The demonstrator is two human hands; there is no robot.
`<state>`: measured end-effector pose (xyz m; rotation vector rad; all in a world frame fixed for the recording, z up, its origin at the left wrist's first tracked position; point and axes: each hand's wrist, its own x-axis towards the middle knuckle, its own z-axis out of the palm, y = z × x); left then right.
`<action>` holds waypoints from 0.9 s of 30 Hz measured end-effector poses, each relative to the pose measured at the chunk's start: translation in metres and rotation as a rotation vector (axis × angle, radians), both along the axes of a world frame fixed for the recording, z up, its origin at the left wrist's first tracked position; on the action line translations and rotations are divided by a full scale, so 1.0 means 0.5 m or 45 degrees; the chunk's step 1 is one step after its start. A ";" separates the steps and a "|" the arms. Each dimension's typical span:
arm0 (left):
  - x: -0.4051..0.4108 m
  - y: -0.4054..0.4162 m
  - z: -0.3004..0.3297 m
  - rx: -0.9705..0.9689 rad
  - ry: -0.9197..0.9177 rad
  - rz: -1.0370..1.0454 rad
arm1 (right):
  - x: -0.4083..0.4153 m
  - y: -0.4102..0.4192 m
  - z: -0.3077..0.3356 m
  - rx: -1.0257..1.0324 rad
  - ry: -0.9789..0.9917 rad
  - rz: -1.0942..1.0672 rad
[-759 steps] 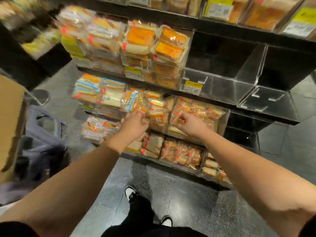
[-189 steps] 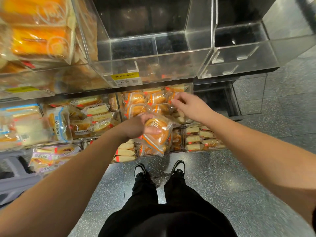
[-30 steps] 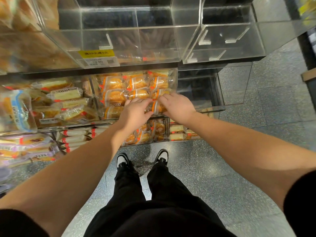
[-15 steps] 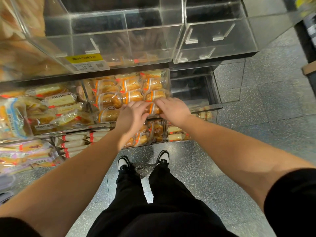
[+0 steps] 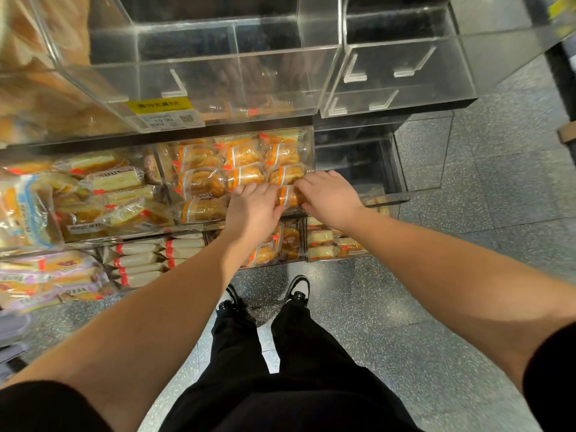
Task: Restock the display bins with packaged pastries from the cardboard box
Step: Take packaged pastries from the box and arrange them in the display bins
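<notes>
at the middle shelf, both hands meet over the front row of the clear acrylic bin (image 5: 307, 141) of orange-banded pastry packs (image 5: 199, 182). left hand (image 5: 254, 210) lies palm down, fingers fairly straight, pressing on the packs. right hand (image 5: 330, 194) pinches the front-right pack (image 5: 288, 196) between thumb and fingers. step judged: seating and squaring the last pack in a nearly full bin. cardboard box not in view. next move likely needs release, then a turn toward the box; the empty bin (image 5: 399, 182) to the right looks due for stock.
</notes>
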<state>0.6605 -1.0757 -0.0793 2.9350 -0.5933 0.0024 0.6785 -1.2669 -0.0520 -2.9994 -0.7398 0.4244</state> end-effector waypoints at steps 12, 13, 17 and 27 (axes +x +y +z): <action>0.009 -0.008 -0.037 0.339 0.000 -0.002 | 0.002 0.023 -0.038 -0.201 -0.044 0.022; 0.008 -0.007 -0.039 0.342 0.018 -0.010 | 0.005 0.024 -0.040 -0.206 -0.046 0.020; 0.001 -0.001 -0.030 0.199 0.059 -0.006 | 0.005 0.018 -0.045 -0.208 -0.030 0.032; 0.021 -0.004 -0.025 0.289 -0.011 -0.052 | 0.007 -0.007 -0.023 -0.250 -0.094 0.103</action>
